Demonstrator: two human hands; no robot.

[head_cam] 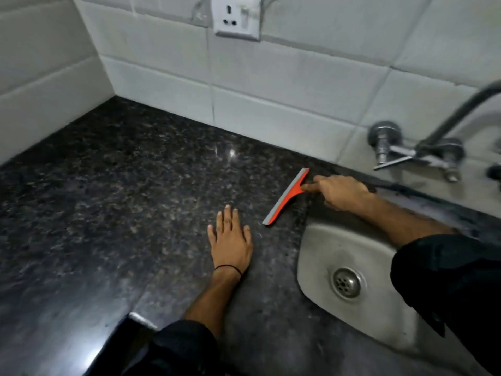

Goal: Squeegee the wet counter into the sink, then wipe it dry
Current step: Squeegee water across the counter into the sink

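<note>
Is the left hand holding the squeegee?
No, the left hand lies flat on the counter; the right hand grips the squeegee.

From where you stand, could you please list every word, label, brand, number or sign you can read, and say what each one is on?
No text can be read anywhere in this view.
Socket plate: no legible marking; it is blurred.
Squeegee: plain orange and grey, no brand visible.
Tap: bare metal, no lettering visible.
Sink: bare metal, no stamp visible.
</note>
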